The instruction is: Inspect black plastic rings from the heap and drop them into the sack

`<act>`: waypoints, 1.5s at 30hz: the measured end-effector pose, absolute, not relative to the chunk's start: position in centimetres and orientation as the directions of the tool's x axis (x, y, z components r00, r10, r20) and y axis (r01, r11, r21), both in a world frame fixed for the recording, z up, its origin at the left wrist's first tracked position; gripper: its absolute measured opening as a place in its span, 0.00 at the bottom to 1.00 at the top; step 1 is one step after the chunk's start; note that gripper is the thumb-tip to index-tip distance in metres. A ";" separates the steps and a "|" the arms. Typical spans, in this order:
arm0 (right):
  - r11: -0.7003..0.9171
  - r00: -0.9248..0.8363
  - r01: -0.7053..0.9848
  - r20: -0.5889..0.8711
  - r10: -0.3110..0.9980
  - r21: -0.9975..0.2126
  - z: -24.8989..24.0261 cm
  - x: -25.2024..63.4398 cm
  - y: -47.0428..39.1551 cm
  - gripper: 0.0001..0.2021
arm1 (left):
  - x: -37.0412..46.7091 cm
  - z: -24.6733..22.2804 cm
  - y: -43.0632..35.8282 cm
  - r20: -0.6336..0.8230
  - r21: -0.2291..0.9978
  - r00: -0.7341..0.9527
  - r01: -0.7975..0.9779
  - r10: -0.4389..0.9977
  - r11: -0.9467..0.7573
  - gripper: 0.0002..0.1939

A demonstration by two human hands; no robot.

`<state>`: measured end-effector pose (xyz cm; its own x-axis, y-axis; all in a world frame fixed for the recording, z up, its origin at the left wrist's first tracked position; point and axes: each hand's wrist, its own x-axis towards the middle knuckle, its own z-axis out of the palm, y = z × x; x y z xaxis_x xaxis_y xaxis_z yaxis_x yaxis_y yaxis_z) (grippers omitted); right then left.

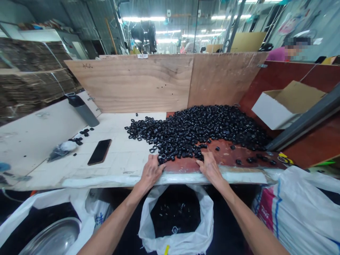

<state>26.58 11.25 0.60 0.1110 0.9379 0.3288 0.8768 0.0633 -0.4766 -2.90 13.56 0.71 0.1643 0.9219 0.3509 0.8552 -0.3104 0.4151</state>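
Small black ring-like parts (pixel 212 124) lie in a wide heap on the table, deepest at the back right. At the heap's near left edge is my left hand (pixel 152 170), its fingers bent against some parts. My right hand (pixel 209 165) rests at the near edge farther right, thumb apart from the fingers, its fingertips touching parts. Bare red surface shows between the hands. Below the table edge, between my forearms, an open white sack (pixel 208 226) holds more black parts.
A phone (pixel 99 152), a plastic bag (pixel 62 150) and a dark grey bottle (pixel 85 111) are at left. A white box (pixel 276 109) and yellow scissors (pixel 285 159) are at right. Sacks stand on both sides. A person (pixel 281 53) is behind the right panel.
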 end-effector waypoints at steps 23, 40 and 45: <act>0.333 -0.130 0.706 0.348 0.928 -0.625 1.3 19.7 9.0 0.10 | 1.0 1.5 10.4 0.364 0.605 0.288 0.649 0.886 -0.460 0.11; 0.395 -0.103 0.587 0.419 0.902 -0.707 1.4 17.6 8.4 0.10 | -0.2 1.2 10.9 0.347 0.642 0.304 0.613 0.887 -0.461 0.12; 0.396 -0.021 0.507 0.449 0.893 -0.765 0.9 17.9 8.2 0.08 | -2.0 1.2 10.5 0.321 0.804 0.079 0.504 0.944 -0.315 0.08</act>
<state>17.91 8.19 0.92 -0.0208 0.8933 0.4490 0.5069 0.3965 -0.7654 -2.00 10.49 1.22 0.0787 0.9440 0.3205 0.5043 -0.3150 0.8040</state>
